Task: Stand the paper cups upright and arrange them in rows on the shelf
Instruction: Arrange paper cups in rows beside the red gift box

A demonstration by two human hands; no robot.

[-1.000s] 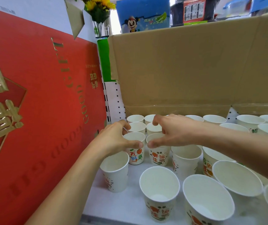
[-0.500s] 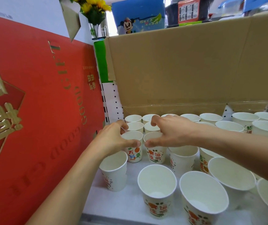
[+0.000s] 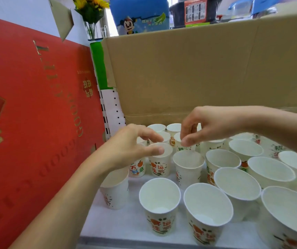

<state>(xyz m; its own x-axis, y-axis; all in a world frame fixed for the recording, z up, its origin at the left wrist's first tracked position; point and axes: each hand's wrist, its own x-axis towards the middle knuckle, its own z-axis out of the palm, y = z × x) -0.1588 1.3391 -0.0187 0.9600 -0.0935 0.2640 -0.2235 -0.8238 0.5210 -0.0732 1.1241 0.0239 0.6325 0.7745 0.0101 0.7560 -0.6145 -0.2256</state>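
Observation:
Several white paper cups with orange and green print stand upright, mouths up, on the white shelf. They form rough rows from the cardboard back to the front edge. My left hand hovers over the left rear cups with relaxed, spread fingers; its thumb tip lies at the rim of one printed cup. My right hand hangs higher, above the rear cups, with fingers loosely curled downward and nothing in them. A front cup and a larger-looking neighbour stand nearest me.
A tall red gift box walls the shelf on the left. A brown cardboard panel closes the back, with a white perforated strip in the corner. More cups crowd the right side. The shelf's front edge runs below.
Both hands have let go of the two cups they held side by side and lifted. The right hand rose and drew back to the right.

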